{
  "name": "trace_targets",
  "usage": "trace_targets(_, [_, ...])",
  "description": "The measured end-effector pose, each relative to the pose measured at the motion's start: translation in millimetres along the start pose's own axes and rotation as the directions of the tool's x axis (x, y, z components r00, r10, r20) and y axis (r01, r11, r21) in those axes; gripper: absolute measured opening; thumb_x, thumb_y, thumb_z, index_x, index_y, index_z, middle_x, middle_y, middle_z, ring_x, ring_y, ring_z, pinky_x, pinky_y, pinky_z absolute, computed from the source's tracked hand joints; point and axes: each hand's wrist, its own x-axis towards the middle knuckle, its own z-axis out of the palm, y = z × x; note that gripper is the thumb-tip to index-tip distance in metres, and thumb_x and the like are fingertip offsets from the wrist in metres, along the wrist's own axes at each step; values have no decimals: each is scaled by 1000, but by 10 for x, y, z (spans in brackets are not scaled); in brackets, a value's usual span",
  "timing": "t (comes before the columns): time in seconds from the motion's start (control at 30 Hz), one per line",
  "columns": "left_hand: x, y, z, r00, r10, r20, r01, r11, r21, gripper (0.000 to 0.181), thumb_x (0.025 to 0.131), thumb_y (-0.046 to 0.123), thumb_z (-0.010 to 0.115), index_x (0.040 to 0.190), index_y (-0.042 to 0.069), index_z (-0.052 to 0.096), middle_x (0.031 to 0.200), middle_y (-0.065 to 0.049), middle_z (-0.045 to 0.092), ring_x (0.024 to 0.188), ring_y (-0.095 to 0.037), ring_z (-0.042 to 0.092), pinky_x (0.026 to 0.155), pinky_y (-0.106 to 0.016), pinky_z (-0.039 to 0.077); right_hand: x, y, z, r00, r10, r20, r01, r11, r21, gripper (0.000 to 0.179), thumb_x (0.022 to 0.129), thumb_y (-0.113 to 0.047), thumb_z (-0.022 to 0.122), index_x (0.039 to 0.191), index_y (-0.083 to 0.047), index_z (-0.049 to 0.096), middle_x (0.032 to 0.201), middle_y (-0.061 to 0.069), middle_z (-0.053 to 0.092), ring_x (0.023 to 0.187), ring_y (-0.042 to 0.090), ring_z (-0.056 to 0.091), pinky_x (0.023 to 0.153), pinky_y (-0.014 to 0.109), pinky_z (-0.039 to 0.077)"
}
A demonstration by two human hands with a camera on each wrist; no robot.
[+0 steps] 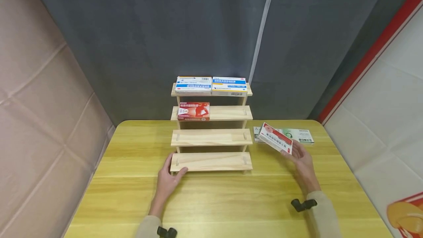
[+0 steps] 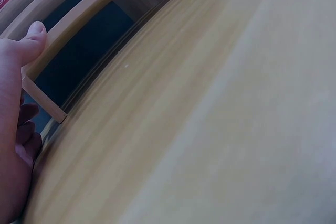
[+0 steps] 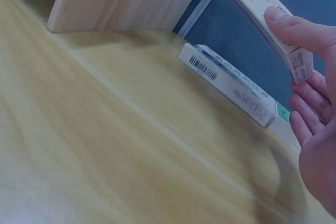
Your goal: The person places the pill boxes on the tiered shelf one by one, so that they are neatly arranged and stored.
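My right hand (image 1: 302,159) pinches a red-and-white medicine box (image 1: 276,138) by its near right end. The box is tilted above the table and overlaps two green-and-white medicine boxes (image 1: 299,135) in the head view. Seen from the right wrist, the thumb (image 3: 296,27) lies on the box's edge, with the other fingers beneath. At the lowest step of a stepped wooden rack (image 1: 211,161), my left hand (image 1: 167,180) grips the left end. Its thumb (image 2: 34,38) rests on the front of the board, while the fingers curl in beside the rack's leg.
Two blue-and-white medicine boxes (image 1: 229,86) lie side by side on the top step. A red medicine box (image 1: 193,111) sits on the left of the step below. The wooden table (image 1: 132,194) meets a dark curtain (image 1: 148,47) at the back.
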Motion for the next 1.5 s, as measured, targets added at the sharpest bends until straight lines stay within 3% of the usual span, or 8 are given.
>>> trace_targets(0.27, [-5, 19, -5, 1000, 0, -7, 0, 1000, 5, 84, 88, 18, 81, 154, -5, 34, 151, -26, 48, 140, -40, 48, 118, -42, 39, 9, -101, 8, 997, -83, 4, 82, 996, 42, 90, 92, -20, 77, 162, -7, 20, 162, 17, 30, 132, 4, 44, 106, 4, 42])
trace_targets(0.47, [-15, 31, -16, 1000, -12, -6, 12, 1000, 7, 84, 88, 18, 81, 154, -4, 34, 152, -26, 47, 140, -40, 48, 118, -42, 39, -19, -176, 35, 990, -141, 16, 139, 986, 88, 85, 93, -15, 75, 160, -6, 25, 154, 9, 40, 127, -1, 48, 100, 2, 44])
trace_targets(0.67, [-7, -9, -2, 1000, -15, -9, 15, 1000, 12, 85, 88, 18, 81, 155, -3, 33, 152, -26, 47, 141, -40, 47, 119, -44, 39, -49, -259, 72, 985, -175, -5, 175, 982, 66, 84, 92, -14, 76, 159, -7, 27, 153, 10, 42, 125, 1, 49, 98, 3, 46])
trace_targets(0.97, [73, -388, 84, 1000, -6, -29, 6, 1000, -1, 86, 87, 20, 81, 156, 3, 33, 154, -23, 46, 142, -40, 46, 120, -46, 38, -93, -414, 148, 983, -176, -43, 177, 984, 18, 83, 91, -17, 77, 159, -12, 30, 157, 12, 40, 134, 7, 45, 101, 4, 44])
trace_targets(1.5, [69, -450, 73, 1000, 0, -24, 0, 1000, 5, 88, 87, 31, 82, 157, 6, 34, 156, -20, 44, 144, -39, 44, 121, -50, 37, -152, -655, 340, 979, -189, -71, 191, 981, 22, 81, 91, -22, 78, 158, -16, 34, 161, 12, 39, 143, 19, 41, 104, 8, 45])
